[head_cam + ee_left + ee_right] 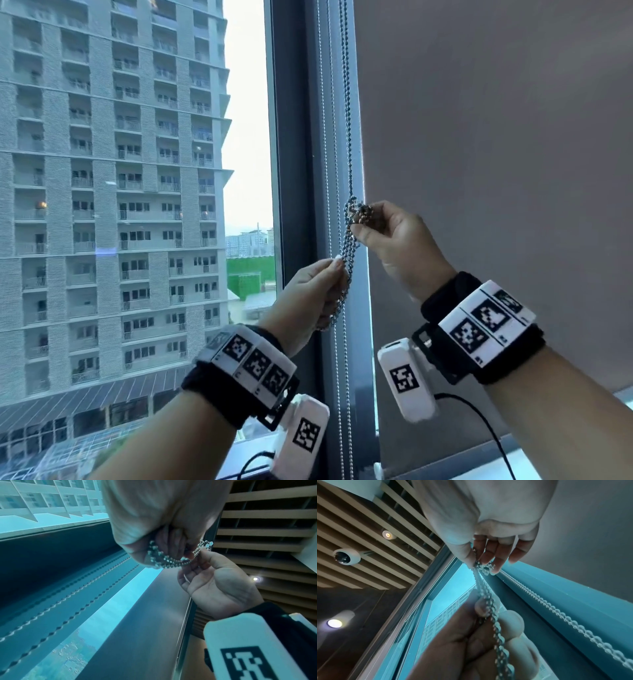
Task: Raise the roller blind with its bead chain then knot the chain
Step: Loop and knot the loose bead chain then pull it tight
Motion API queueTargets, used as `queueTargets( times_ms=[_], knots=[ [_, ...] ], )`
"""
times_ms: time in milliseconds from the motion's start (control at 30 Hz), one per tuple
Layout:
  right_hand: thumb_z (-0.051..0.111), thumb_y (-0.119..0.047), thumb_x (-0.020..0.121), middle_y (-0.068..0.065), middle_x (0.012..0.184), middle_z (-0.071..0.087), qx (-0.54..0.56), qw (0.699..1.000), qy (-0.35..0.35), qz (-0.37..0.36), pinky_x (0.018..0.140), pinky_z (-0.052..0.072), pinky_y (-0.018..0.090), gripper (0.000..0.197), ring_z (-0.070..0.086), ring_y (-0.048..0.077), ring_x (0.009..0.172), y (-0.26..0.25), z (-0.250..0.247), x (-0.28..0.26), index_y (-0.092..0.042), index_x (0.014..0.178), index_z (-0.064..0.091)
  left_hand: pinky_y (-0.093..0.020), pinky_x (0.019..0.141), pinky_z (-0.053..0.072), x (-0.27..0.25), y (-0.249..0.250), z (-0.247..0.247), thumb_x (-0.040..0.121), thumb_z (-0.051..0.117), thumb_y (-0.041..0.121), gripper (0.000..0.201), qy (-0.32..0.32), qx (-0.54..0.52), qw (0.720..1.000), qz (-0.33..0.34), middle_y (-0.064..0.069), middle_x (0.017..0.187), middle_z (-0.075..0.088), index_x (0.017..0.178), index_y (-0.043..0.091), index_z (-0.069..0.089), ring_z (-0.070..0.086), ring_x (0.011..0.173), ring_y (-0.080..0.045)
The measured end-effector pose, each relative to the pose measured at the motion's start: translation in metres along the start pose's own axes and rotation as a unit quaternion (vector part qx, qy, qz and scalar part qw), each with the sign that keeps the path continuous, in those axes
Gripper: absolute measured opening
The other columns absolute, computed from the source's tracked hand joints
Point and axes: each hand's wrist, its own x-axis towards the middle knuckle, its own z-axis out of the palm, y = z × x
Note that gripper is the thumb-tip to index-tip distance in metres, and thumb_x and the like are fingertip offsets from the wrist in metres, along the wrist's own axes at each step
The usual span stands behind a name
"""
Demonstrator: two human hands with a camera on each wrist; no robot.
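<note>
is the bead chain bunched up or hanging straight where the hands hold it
Bunched up. The right hand pinches a tangled clump of the bead chain, and the left hand grips the gathered strands below; whether a knot is finished cannot be told.

Right hand [397, 236] pinches bead chain [348, 137] knot; left hand [308, 291] grips below.

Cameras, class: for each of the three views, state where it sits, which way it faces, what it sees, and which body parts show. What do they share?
Head: on the head, facing forward at the window; both hands, left hand, right hand, on the bead chain.
Left wrist: on the left wrist, looking up along the blind; both hands.
Right wrist: on the right wrist, looking up at the slatted ceiling; both hands.
Shared: all show the bunched chain.
</note>
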Motion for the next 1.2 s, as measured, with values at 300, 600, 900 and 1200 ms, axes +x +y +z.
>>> queueTargets(
  times_ms=[300, 600, 900, 1200],
  knots=[
    [0.063, -0.013, 0.087, -0.007, 0.078, 0.062, 0.004, 0.999, 0.027, -0.022, 0.076, 0.046, 0.015, 0.013, 0.056, 0.002, 0.073, 0.001, -0.005, 0.007, -0.024, 0.081, 0.059, -0.024, 0.045, 0.041, -0.005, 0.006, -0.008, 0.099, 0.039, 0.024, 0.029, -0.098, 0.135, 0.986, -0.033, -0.002, 0.068, 0.072, 0.073, 0.013, 0.048, 0.059, 0.043, -0.014],
    [0.054, -0.004, 0.091, -0.003, 0.078, 0.061, 0.037, 0.999, 0.026, -0.03, 0.071, 0.05, 0.019, 0.018, 0.057, 0.0, 0.061, -0.003, -0.015, 0.019, -0.021, 0.085, 0.055, -0.032, 0.06, 0.054, -0.006, 0.016, -0.03, 0.091, 0.041, 0.031, 0.034, -0.127, -0.069, 0.989, -0.002, -0.01, 0.05, 0.046, 0.067, 0.012, 0.056, 0.056, 0.04, -0.015],
    [0.053, 0.0, 0.091, -0.002, 0.078, 0.06, -0.011, 0.997, 0.039, -0.058, 0.07, 0.05, 0.02, 0.025, 0.058, 0.006, 0.063, 0.001, -0.017, 0.025, -0.024, 0.082, 0.052, -0.017, 0.037, 0.016, -0.01, 0.0, -0.022, 0.092, 0.038, 0.039, 0.034, -0.226, 0.059, 0.964, -0.128, 0.008, 0.044, 0.033, 0.068, 0.017, 0.047, 0.023, 0.036, -0.005],
    [0.061, -0.001, 0.082, -0.009, 0.097, 0.049, -0.181, 0.971, 0.025, -0.157, 0.077, 0.045, 0.015, 0.044, 0.053, 0.003, 0.08, 0.017, -0.005, 0.004, -0.027, 0.113, 0.046, -0.018, 0.036, 0.022, -0.013, -0.027, -0.007, 0.1, 0.037, 0.031, 0.041, -0.207, 0.207, 0.948, -0.126, 0.014, 0.044, 0.035, 0.061, 0.019, 0.04, 0.026, 0.037, -0.005]
  ],
)
